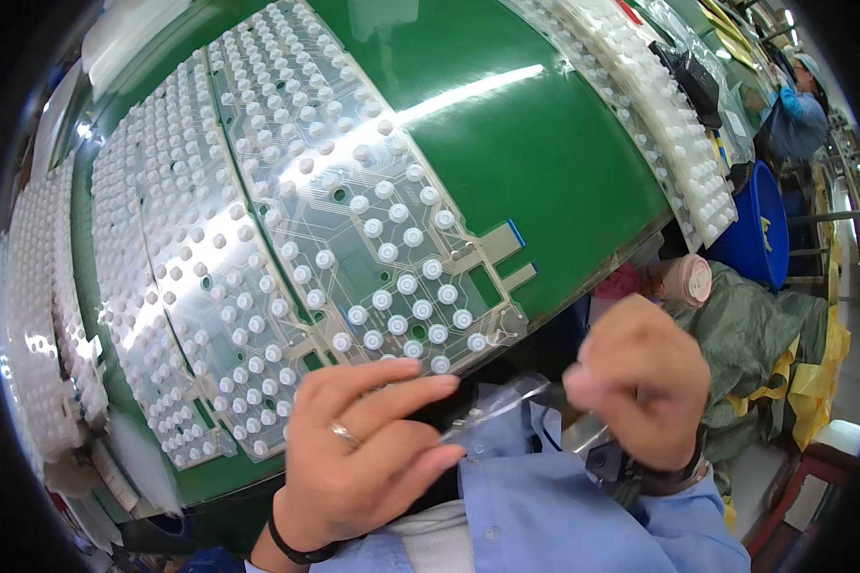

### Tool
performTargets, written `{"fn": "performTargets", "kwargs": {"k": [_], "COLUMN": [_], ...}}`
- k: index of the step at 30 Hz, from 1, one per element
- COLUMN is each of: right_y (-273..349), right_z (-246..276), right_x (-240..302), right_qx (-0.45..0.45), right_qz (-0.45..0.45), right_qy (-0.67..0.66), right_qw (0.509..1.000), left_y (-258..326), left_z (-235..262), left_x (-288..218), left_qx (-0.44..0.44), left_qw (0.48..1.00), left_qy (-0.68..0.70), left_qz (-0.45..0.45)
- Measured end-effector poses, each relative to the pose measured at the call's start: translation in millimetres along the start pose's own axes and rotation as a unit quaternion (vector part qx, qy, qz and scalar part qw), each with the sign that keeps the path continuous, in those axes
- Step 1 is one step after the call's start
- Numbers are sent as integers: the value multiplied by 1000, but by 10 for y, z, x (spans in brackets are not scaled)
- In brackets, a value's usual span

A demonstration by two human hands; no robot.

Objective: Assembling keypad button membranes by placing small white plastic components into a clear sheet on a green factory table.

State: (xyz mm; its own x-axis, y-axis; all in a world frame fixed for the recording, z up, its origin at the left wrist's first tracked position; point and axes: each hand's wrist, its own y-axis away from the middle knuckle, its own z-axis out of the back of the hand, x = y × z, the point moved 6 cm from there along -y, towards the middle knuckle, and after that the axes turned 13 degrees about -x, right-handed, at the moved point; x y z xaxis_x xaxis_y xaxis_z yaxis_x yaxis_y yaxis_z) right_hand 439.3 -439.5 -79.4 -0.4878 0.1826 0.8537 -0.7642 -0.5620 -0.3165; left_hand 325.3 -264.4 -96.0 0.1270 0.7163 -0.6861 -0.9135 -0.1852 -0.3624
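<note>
Clear plastic (508, 399) shows at five o'clock in the head view. Beside it are the left hand (368, 444), toward seven, and the curled right hand (643, 377), toward four; from here I cannot tell whether either grips it. White-studded sheets (273, 217) lie on the green tabletop (545, 153) toward ten.

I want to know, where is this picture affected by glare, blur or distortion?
Head view: a bright streak glares across the green tabletop and clear dome-covered sheets; the right hand looks blurred, the left hand sharper; straight edges bend near the dark rim.
</note>
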Motion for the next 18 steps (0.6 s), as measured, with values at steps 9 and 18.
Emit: {"fn": "performTargets", "kwargs": {"k": [9, 18], "right_y": [-324, -382], "right_z": [-278, -448], "right_x": [-396, -488], "right_qx": [76, 92], "right_qz": [-98, -112], "right_qy": [-15, 32], "right_qw": [992, 989], "left_y": [-63, 19], "left_z": [-346, -332], "left_x": [-36, 52], "left_qx": [89, 106], "left_qw": [993, 992], "left_qy": [-48, -31], "left_qz": [-59, -55]}}
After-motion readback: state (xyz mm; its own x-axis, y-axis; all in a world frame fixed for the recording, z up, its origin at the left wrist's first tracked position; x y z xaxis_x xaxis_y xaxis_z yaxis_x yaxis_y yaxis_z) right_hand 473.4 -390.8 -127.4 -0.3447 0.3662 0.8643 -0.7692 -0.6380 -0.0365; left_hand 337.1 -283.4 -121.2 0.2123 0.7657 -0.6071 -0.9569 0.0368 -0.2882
